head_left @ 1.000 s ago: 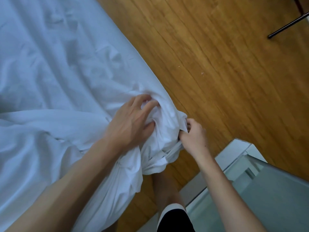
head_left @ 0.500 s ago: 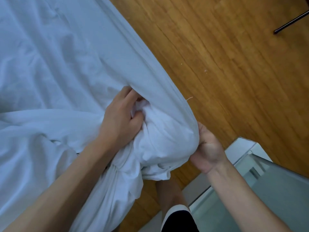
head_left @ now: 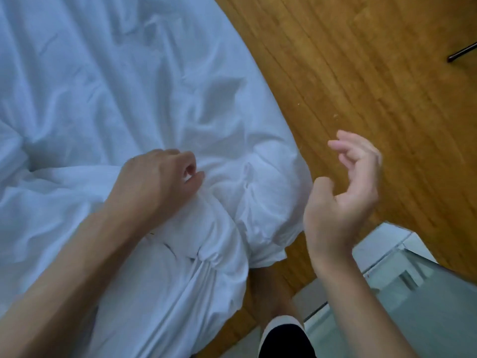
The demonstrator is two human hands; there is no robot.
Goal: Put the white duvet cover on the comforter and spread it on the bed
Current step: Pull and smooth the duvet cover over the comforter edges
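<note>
The white duvet cover (head_left: pixel 108 94) lies wrinkled over the bed, filling the left of the view. Its stuffed corner (head_left: pixel 260 202) bulges at the bed's edge, with bunched folds running down toward me. My left hand (head_left: pixel 157 184) rests on top of that corner, fingers curled and pinching a fold of the fabric. My right hand (head_left: pixel 343 192) hovers in the air to the right of the corner, fingers loosely curled, holding nothing and touching nothing. The comforter itself is hidden inside the cover.
Wooden floor (head_left: pixel 361 73) runs along the right of the bed. A glass-topped white table (head_left: pixel 418 285) stands at the lower right, close under my right forearm. A thin black leg (head_left: pixel 462 52) shows at the far right edge. My foot is below the corner.
My right hand has let go of the cover's corner and lifted away to the right. The cover now lies pulled over the corner, and my left hand sits on top of it.
</note>
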